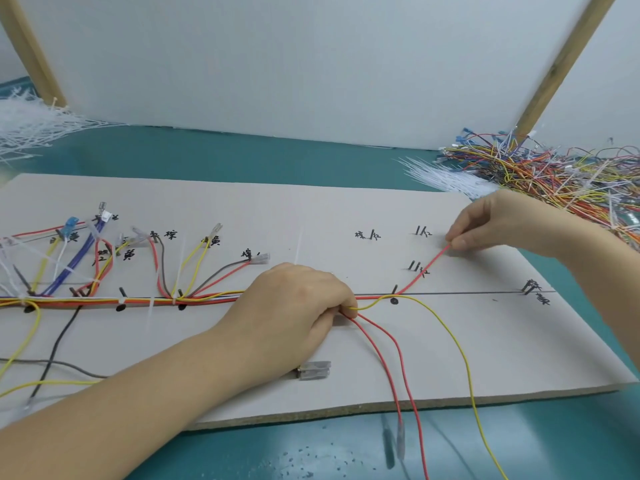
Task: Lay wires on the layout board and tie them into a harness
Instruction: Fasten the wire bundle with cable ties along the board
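On the layout board (450, 341), my left hand (298, 306) clamps the wire bundle (138, 301) on the trunk line. My right hand (485, 225) pinches the red wire (420, 273), running up-right toward the pegs (414, 266); right is nearer.

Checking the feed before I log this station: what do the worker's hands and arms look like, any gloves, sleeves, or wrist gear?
Both are bare. The left hand and right hand wear no gloves, and no rings, watch or wrist strap show. Both forearms are uncovered as far as the frame reaches, with no sleeve edge in view. No markings, tape or cables are attached to either arm.
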`<state>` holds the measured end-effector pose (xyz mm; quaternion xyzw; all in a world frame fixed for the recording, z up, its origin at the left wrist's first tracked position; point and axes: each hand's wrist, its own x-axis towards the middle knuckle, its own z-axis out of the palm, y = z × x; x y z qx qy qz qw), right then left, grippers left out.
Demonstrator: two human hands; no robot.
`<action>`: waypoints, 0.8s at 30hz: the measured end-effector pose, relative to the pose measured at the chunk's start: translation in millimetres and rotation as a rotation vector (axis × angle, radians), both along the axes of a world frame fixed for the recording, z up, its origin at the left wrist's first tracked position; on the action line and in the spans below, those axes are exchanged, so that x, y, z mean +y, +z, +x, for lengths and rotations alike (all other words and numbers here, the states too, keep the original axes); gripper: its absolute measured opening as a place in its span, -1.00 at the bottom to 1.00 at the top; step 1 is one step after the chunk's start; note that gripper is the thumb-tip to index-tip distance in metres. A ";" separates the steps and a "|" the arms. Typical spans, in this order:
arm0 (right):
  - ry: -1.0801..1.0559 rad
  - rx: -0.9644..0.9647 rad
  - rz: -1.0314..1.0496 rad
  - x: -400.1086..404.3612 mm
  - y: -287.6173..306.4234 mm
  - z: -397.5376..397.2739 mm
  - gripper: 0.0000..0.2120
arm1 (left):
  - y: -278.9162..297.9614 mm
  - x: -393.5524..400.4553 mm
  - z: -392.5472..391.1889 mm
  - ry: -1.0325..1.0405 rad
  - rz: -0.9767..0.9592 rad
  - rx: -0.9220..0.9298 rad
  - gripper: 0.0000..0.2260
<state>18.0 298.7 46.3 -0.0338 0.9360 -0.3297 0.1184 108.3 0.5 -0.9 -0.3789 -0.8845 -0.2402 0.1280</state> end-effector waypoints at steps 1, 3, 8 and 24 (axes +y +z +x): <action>-0.013 0.003 -0.089 -0.4 0.5 -4.6 -0.84 | 0.1 0.1 -0.1 -0.001 0.001 -0.002 -0.80; -0.013 0.013 -0.199 -3.9 1.8 -14.9 -0.82 | 0.1 -0.1 0.1 -0.002 0.000 -0.005 -0.79; 0.037 -0.045 -0.242 -15.7 -1.1 -34.5 -0.79 | 0.6 -0.3 -0.1 -0.011 -0.001 -0.007 -0.78; 0.216 0.778 0.082 -63.4 3.1 22.2 -0.76 | -3.2 1.9 -1.0 -0.038 0.025 -0.009 -0.86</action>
